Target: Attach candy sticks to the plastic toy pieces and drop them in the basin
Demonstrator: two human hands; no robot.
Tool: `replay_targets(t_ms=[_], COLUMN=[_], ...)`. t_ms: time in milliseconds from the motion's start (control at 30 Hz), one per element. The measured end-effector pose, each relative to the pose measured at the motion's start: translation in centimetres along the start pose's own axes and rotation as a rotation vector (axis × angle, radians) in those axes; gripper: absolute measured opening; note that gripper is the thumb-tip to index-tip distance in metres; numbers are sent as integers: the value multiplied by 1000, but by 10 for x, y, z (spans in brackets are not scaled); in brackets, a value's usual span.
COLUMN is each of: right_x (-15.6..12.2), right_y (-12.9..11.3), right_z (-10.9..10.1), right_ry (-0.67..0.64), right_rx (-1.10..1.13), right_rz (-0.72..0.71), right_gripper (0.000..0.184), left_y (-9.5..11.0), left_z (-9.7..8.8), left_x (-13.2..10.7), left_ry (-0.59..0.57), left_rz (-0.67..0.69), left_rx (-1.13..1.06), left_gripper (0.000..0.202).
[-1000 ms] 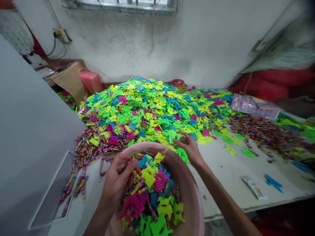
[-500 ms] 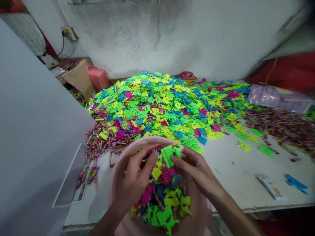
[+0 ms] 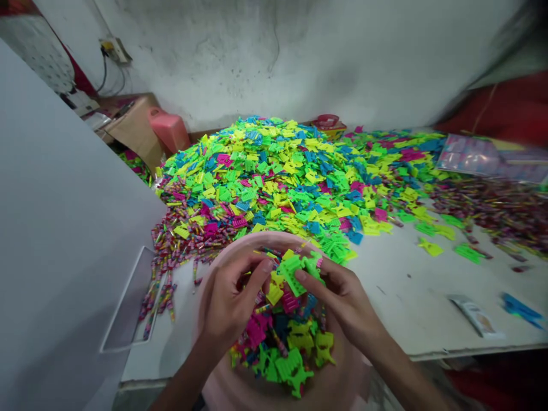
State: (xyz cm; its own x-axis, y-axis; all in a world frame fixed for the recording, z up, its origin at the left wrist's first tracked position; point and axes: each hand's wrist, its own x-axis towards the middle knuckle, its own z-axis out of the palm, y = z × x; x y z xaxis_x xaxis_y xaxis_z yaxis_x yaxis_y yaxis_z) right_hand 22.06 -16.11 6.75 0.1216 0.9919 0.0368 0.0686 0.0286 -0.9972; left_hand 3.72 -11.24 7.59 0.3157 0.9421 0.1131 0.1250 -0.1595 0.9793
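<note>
Scuffed white plaster wall (image 3: 299,57) fills the top of my feed, with a cardboard box (image 3: 132,130) and a pink plastic container (image 3: 169,130) at its foot in the upper left. Below them, a white table (image 3: 398,297) carries a huge heap of neon plastic pieces (image 3: 274,171) in green, yellow, blue and magenta, and wrapped multicoloured sticks (image 3: 165,279) spill along its near edge and off to the right. A pink plastic basin (image 3: 231,246) sits at bottom centre, its far rim overlapping the foot of the heap, and it is filled with the same pieces and sticks. Both hands are over the basin. My left hand (image 3: 233,302) is half curled, its fingers dipping in among the pieces, while my right hand (image 3: 342,308) reaches in from the right, fingers partly closed. A green comb-shaped plastic piece (image 3: 291,274) lies between them, right against the right forefinger, but I cannot tell whether either hand has actually gripped it.
</note>
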Motion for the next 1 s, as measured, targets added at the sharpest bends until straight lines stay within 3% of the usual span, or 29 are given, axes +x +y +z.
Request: replay_targets(t_ms=[133,300,433,633,733,900,1000], right_x=[-3,-8,-6,1,4,1,-4], right_y=[4,13,14,18,20,20,18], right_z=[4,20,29,29,26,30,38], right_ry=[4,187,166,144,131,171,226], right_rx=[-76,-149,-95,38,127,245,224], right_rz=[-53,-51,18,109,99,142,182], right_gripper=[38,26,27,30,27,25,31], left_y=[-2,-16,-32,-42,-37,-26,-25], left_z=[1,2,-4,-9,-6,3,4], left_x=[-2,-7,-4,0,-4,-10,-9], left_ry=[13,90,33,-30,20,83,108], left_rz=[83,317,488,549,544,561,579], left_rx=[138,390,542,641,796,1025,1134], left_gripper=[28,23,22,21,29,63,58])
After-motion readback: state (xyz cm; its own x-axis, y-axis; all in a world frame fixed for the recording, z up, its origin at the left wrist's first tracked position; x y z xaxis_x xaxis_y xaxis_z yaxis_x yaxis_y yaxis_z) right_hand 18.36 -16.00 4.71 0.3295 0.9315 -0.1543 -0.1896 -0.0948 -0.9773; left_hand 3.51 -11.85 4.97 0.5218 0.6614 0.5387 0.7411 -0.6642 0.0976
